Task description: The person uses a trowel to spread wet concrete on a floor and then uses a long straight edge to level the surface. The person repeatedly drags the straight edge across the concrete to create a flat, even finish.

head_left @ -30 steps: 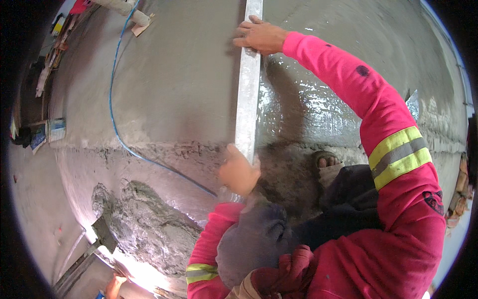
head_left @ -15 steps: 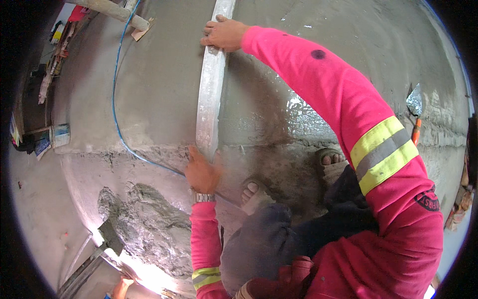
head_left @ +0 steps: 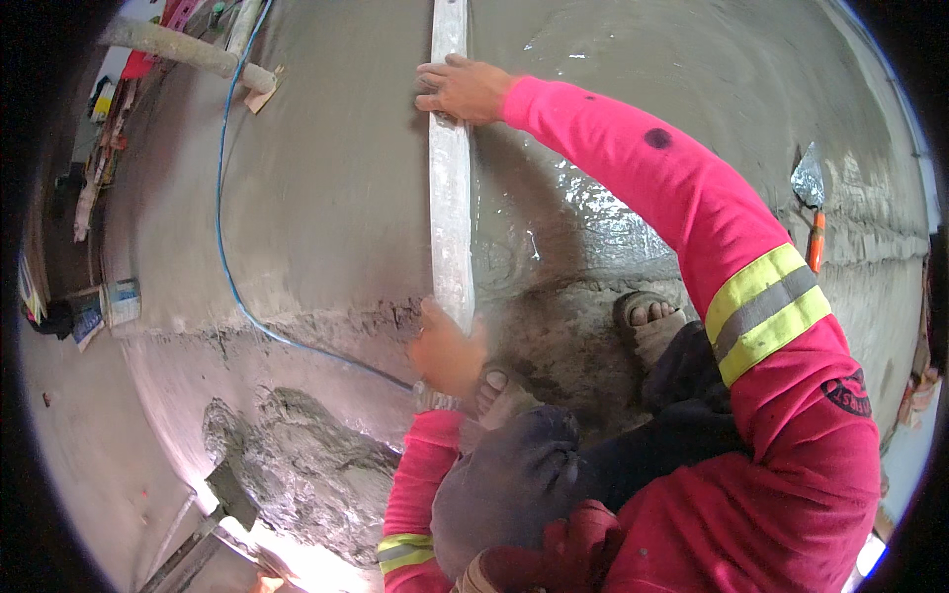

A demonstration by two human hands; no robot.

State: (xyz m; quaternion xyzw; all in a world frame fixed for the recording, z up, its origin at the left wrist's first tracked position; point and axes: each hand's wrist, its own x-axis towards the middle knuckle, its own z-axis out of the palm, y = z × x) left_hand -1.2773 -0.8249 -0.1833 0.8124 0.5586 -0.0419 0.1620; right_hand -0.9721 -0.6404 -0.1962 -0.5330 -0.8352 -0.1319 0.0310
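Observation:
A long, pale, cement-smeared straightedge (head_left: 452, 208) lies across the wet grey cement surface (head_left: 326, 188), running from near my feet to the top edge of the picture. My right hand (head_left: 467, 91) grips it farther up, fingers wrapped over its left edge. At the near end, my left hand (head_left: 450, 348) is closed around it, somewhat blurred by motion. To the right of the straightedge, the cement looks wetter and shinier.
A blue cord (head_left: 219, 208) curves along the left and passes toward my left wrist. A heap of wet mortar (head_left: 306, 465) lies at lower left. On the right rests a trowel (head_left: 811, 188) with an orange handle. A wooden pole (head_left: 188, 47) juts in at upper left.
Both hands have shifted to the right with the straightedge, which now stands more upright in the picture. My right hand sits slightly lower in view. The grip appears unchanged.

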